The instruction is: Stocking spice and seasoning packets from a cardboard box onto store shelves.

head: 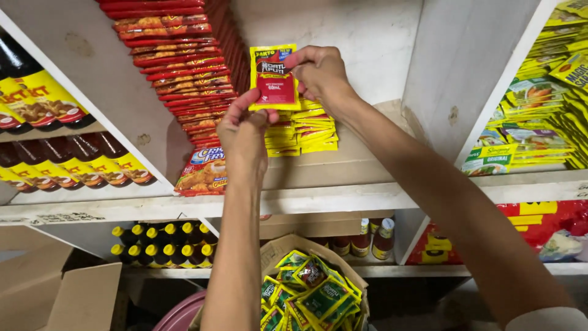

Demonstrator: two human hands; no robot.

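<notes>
The yellow and red sachet (274,76) is standing upright between our two hands, its long axis vertical. We are pinching its lower left corner with the left hand (244,132) and its upper right corner with the right hand (320,72). Just below them, the stack of yellow sachets (304,132) is lying on the shelf (343,168).

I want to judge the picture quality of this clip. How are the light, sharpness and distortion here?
Head view: light is even on the yellow-and-red sachet, which is sharp, pinched by the left hand and right hand; the shelf edge bows from wide-angle distortion; the bottles below sit in shadow.
</notes>
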